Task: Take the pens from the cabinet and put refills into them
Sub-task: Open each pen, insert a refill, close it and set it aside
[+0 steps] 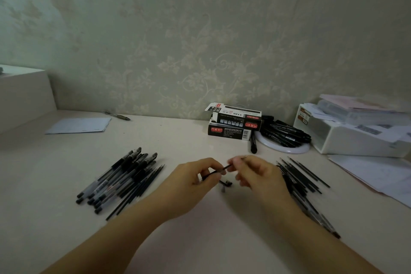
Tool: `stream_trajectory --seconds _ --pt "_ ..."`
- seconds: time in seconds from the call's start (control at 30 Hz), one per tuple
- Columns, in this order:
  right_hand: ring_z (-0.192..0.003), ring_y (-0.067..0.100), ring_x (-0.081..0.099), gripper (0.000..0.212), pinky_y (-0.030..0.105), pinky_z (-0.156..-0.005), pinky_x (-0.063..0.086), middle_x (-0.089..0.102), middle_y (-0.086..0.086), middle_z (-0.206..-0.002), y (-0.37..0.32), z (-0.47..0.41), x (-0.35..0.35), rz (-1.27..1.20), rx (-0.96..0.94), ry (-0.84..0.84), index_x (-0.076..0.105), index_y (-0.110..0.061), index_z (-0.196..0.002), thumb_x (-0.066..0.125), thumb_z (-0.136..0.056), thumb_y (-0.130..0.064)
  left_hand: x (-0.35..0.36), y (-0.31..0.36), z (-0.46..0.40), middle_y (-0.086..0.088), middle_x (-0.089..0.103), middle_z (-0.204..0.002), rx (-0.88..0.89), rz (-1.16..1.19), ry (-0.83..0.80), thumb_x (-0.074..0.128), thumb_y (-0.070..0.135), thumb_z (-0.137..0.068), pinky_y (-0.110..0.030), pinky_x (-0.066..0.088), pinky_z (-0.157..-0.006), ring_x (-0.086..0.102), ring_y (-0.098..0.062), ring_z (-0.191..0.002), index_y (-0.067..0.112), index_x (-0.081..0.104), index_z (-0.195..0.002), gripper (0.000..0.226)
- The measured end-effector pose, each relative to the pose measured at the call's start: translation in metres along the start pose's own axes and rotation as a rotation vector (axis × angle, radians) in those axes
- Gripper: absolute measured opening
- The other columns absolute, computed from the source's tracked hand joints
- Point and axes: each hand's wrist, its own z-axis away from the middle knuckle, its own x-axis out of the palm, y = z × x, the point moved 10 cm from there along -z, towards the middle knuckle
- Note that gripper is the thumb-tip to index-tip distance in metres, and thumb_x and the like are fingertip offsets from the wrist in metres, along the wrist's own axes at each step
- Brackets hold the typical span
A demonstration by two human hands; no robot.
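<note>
My left hand (195, 181) and my right hand (255, 173) meet over the middle of the cream desk (200, 240). Between their fingertips runs a thin dark pen (219, 170), which both hands pinch; whether it is a barrel or a bare refill is unclear. Under it on the desk lie a small black cap (226, 183) and a tiny grey tip piece (223, 189). A heap of capped pens (120, 179) lies to the left. Several thin loose refills (304, 173) lie to the right, partly hidden by my right forearm.
Two stacked black-and-white pen boxes (233, 124) stand at the back by the wall. Beside them are a white dish of black markers (284, 138), a white storage box (355, 135) and loose papers (378, 176). A notepad (80, 125) and a pen (117, 115) lie back left.
</note>
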Motion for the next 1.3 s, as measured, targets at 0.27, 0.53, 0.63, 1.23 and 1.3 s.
stream_trajectory --seconds 0.27,0.53,0.63,1.23,1.3 --pt "-0.07 -0.001 0.054 0.012 0.012 -0.066 0.044 0.061 -0.011 -0.083 -0.011 0.004 0.007 0.564 -0.185 -0.03 0.074 -0.03 -0.089 0.077 -0.08 -0.037 -0.005 -0.011 -0.002 0.011 0.06 -0.072 -0.042 -0.029 0.041 0.052 0.037 -0.095 -0.011 0.039 -0.051 0.047 -0.002 -0.053 0.04 0.063 -0.097 0.011" --pt "-0.072 0.003 0.057 0.005 0.012 -0.067 0.044 0.064 -0.009 -0.079 -0.004 0.003 0.02 0.612 -0.217 -0.098 0.072 -0.028 -0.083 0.072 -0.086 -0.025 -0.004 -0.015 -0.001 0.006 0.06 -0.073 -0.032 -0.073 0.037 0.055 0.036 -0.094 -0.012 0.039 -0.054 0.046 -0.001 -0.054 0.039 0.063 -0.095 0.009" --pt "-0.069 0.002 0.066 0.009 0.014 -0.066 0.051 0.073 -0.005 -0.078 0.005 -0.003 -0.002 0.17 -0.059 0.027 0.071 -0.021 -0.085 0.069 -0.089 -0.014 -0.004 -0.013 -0.001 0.01 0.058 -0.072 -0.009 -0.11 0.023 0.054 0.036 -0.094 -0.01 0.038 -0.054 0.047 -0.002 -0.053 0.039 0.063 -0.098 0.01" --pt "-0.073 0.014 0.072 0.009 0.02 -0.068 0.057 0.077 0.004 -0.081 0.009 -0.001 0.019 -0.034 -0.012 -0.178 0.071 -0.01 -0.096 0.069 -0.088 -0.006 0.0 0.005 0.001 0.016 0.057 -0.07 0.077 -0.145 0.009 0.053 0.033 -0.095 -0.01 0.037 -0.057 0.05 0.001 -0.062 0.03 0.06 -0.103 0.011" --pt "-0.072 0.013 0.072 0.006 0.018 -0.067 0.056 0.076 0.002 -0.08 0.008 -0.001 0.017 0.011 -0.039 -0.171 0.072 -0.014 -0.092 0.069 -0.089 -0.009 -0.001 0.008 0.0 0.02 0.056 -0.073 0.092 -0.188 0.012 0.051 0.027 -0.097 -0.009 0.037 -0.061 0.051 0.005 -0.069 0.026 0.061 -0.1 0.011"
